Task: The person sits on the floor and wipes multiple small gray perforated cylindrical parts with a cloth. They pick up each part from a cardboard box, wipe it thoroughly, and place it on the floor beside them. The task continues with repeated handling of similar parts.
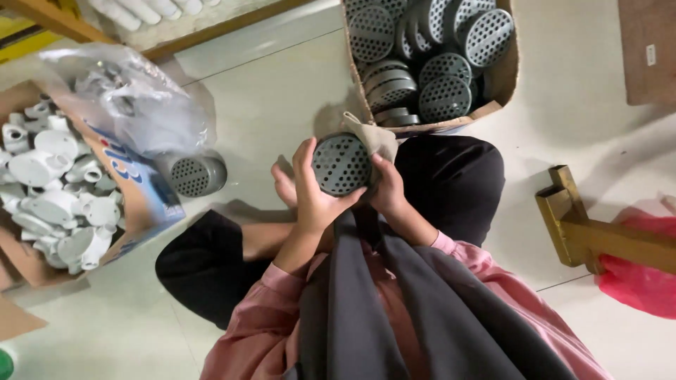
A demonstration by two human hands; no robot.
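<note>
Both hands are holding one grey perforated disc [341,164] above the lap. Left hand [308,191] is gripping its left edge; right hand [386,186] is closing on the right edge, pressing a beige cloth [373,137] there. Box [504,83] of like discs is sitting just beyond.

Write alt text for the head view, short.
Seen from above, a seated person's left hand and right hand hold a round grey perforated cap over their lap. A cardboard box of matching caps sits ahead, a box of white plastic fittings to the left, and one loose cap lies on the floor.
</note>
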